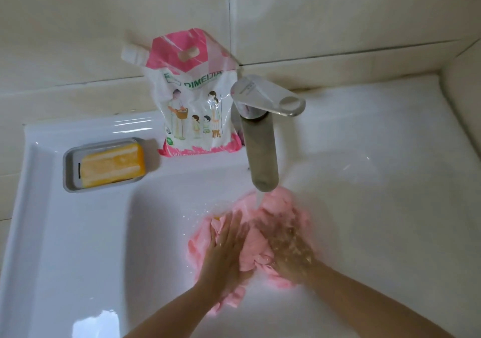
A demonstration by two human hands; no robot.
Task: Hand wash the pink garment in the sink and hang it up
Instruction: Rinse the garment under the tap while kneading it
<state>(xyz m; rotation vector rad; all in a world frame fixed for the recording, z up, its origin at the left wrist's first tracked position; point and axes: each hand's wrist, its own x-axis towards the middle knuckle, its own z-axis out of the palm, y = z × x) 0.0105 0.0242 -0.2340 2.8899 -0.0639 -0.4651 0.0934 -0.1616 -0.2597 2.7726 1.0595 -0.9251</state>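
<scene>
While under the faucet (263,152), a crumpled, soaked pink garment (253,249).

Bare forearms (166,311) enter from below, converging. Left hand (226,246) flat, fingers (231,223) straight and together, palm down. Right hand (289,246) wet, blurred; its finger pose unreadable.

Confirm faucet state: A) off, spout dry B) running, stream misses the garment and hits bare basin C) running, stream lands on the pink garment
C: a water stream falls from the faucet spout straight onto the pink garment bunched in the sink.
</scene>
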